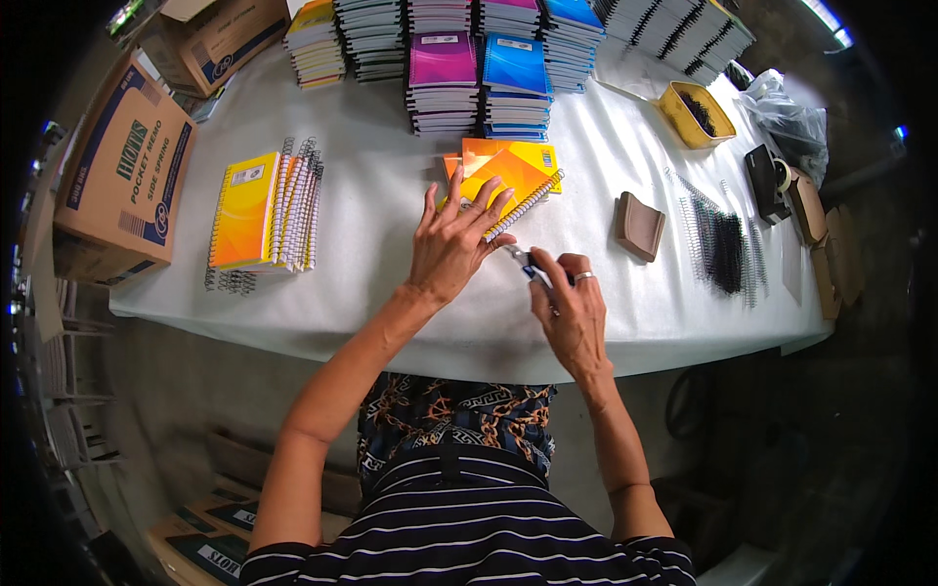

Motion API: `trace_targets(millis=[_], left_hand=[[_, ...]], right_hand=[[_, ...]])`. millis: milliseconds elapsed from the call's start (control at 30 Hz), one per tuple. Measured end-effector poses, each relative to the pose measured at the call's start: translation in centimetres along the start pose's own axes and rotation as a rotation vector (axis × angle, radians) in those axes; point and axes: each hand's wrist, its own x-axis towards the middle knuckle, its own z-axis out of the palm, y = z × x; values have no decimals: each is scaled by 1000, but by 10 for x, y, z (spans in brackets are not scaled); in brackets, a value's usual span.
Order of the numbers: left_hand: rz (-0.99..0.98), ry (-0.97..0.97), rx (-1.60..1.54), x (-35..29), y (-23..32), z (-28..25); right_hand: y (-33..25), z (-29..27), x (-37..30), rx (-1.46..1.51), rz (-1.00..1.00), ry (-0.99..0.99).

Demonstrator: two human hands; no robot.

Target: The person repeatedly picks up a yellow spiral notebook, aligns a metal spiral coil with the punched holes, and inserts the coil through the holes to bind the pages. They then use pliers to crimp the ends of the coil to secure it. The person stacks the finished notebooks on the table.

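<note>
My left hand (447, 249) lies over a small yellow-orange spiral notebook (510, 174), its fingers spread across the cover and its thumb by the near end of the coil. The wire coil (526, 205) runs slantwise along the notebook's right edge. In my right hand (572, 311) is a pair of pliers (520, 258) with dark blue handles, the metal jaws close to the coil's near end and my left thumb. Whether the jaws touch the wire cannot be made out. Under the notebook, more yellow-orange covers (543, 154) show at the far side.
A stack of yellow-orange spiral notebooks (246, 217) stands at left, beside a cardboard box (127, 176). Piled notebooks (445, 61) line the back. To the right are a brown curved block (640, 227), loose wire coils (721, 244), a yellow tub (674, 109) and a black tape dispenser (766, 186).
</note>
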Motion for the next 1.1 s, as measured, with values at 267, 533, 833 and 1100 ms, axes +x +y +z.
trace_targets(millis=[267,533,833,1100], left_hand=[[-69,53,8,3,11,0],[-98,107,37,6,11,-10],[-180,330,340,-12,-55,-165],[-445,-251,229,-76,-128,-216]], right_hand=[[-6,5,11,-97,-115,107],[6,-20,41,828,361,-527],[89,-25,22,-235,74,-169],[61,3,82,146,-2,52]])
